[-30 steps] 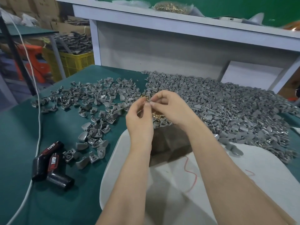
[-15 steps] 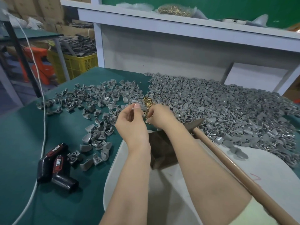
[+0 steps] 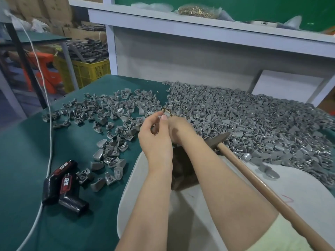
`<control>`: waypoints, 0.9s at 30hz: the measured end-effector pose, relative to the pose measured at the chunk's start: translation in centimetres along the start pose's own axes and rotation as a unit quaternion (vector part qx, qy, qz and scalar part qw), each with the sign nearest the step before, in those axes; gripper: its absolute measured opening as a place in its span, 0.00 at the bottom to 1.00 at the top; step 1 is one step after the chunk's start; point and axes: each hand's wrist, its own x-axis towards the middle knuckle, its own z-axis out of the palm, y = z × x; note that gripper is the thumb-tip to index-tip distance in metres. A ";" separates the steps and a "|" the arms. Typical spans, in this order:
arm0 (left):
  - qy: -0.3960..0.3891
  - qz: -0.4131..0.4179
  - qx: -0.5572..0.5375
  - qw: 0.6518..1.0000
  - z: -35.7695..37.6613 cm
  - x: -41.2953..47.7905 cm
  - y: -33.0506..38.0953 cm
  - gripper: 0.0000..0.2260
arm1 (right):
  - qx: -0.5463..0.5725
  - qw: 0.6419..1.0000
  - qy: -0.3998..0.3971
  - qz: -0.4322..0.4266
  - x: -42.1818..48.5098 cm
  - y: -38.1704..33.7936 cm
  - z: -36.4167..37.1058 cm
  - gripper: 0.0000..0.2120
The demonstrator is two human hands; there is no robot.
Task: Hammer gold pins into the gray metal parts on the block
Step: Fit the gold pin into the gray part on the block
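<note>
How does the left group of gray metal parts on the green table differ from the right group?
The left group of gray metal parts is sparse, with green table showing between pieces; the right group is a dense heap hiding the surface. The left group holds far fewer than the right. Both hold similar gray parts.

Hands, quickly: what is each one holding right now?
Left hand: closed, pinching a small gray part.
Right hand: fingers hidden behind the left; cannot be told.
</note>
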 end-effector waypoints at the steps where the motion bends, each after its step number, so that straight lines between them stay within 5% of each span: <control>1: -0.022 0.014 0.022 0.999 0.1 -0.1 -0.1 0.05 | 0.058 0.998 0.029 0.001 -0.5 0.3 -0.7 0.12; 5: -0.153 0.063 0.130 0.978 0.6 -1.0 -0.4 0.04 | 0.169 0.968 0.184 -0.015 -4.0 3.8 -4.4 0.08; 9: -0.271 0.101 0.321 0.902 1.1 -2.3 -0.8 0.07 | 0.294 0.935 0.197 -0.018 -8.6 7.5 -6.0 0.07; 13: -0.287 0.144 0.499 0.805 1.1 -2.9 -0.8 0.04 | 0.310 0.931 0.189 -0.029 -11.4 9.5 -5.3 0.12; 15: -0.288 0.154 0.526 0.785 1.1 -3.0 -0.7 0.01 | 0.287 0.937 0.194 -0.038 -11.8 9.6 -4.6 0.12; 27: -0.316 0.165 0.371 0.857 1.2 -2.9 -0.3 0.06 | 0.333 0.912 0.227 -0.078 -11.8 8.9 -2.7 0.12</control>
